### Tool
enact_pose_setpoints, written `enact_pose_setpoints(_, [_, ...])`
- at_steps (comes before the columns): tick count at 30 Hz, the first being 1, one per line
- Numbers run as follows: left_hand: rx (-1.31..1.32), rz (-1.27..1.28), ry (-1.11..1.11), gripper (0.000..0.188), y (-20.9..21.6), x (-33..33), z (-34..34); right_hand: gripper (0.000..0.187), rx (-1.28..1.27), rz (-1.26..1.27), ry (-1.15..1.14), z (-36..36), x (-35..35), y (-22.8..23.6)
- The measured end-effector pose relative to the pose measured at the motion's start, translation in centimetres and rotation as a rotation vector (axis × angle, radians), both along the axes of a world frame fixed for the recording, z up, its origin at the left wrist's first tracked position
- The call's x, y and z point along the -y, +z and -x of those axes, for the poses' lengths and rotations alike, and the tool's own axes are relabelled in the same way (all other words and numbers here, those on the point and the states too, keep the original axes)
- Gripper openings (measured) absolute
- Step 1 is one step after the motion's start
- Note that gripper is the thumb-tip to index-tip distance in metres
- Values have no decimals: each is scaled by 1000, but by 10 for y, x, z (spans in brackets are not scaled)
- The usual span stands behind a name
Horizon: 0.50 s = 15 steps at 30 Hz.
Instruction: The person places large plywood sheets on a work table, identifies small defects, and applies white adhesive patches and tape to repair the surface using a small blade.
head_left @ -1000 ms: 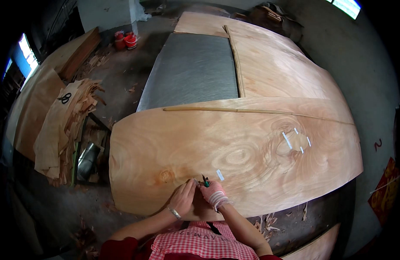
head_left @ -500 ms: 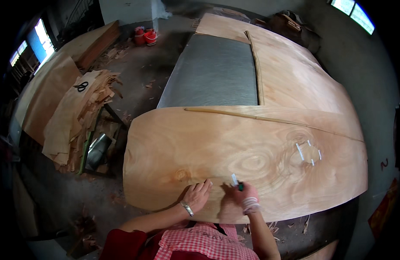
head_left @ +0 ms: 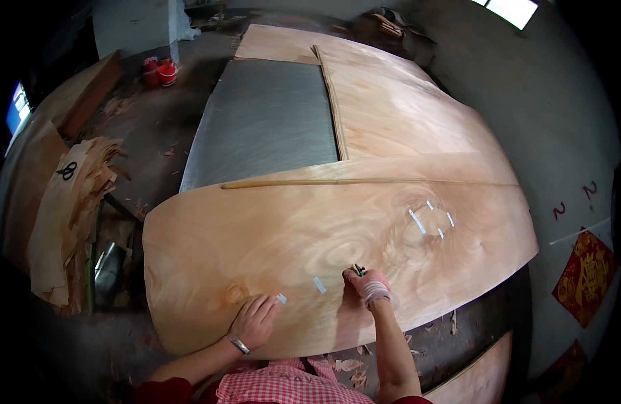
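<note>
A large pale wood veneer sheet (head_left: 196, 236) lies in front of me. My left hand (head_left: 255, 322), bare with a metal bracelet, rests on it with fingers stretched out. A small piece of white tape (head_left: 281, 298) is at its fingertips, beside a brown knot (head_left: 237, 292). A white tape strip (head_left: 319, 285) lies on the veneer between my hands. My right hand (head_left: 369, 284), in a pink-and-white glove, is closed round a small dark green tool (head_left: 357, 270) over the sheet. Its kind is mostly hidden by the fingers. Several tape strips (head_left: 417, 222) surround a patch farther right.
A long thin wooden stick (head_left: 290, 182) lies across the sheet. Behind are a grey metal surface (head_left: 263, 114) and more veneer (head_left: 404, 114). At left, scissors (head_left: 67, 170) lie on stacked veneer strips (head_left: 61, 222). Red buckets (head_left: 167, 73) stand on the floor far left.
The view has swung right. My right hand has moved right and slightly away across the sheet, leaving the tape strip lying on the veneer. My left hand stays near the knot.
</note>
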<state>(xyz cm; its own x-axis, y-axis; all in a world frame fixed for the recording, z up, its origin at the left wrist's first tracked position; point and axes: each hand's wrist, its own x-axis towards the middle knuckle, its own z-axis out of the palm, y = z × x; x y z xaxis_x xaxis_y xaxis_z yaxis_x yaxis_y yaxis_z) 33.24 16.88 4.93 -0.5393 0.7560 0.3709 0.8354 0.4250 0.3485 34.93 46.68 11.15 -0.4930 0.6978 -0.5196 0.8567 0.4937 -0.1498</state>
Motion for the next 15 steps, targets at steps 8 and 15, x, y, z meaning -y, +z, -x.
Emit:
enact_pose_setpoints(8, [-85, 32, 50, 33, -20, 6, -8, 50, -43, -92, -53, -22, 3, -2])
enact_pose_setpoints(15, [-118, 8, 39, 34, -21, 6, -6, 40, -205, -183, -94, 5, 41, -31])
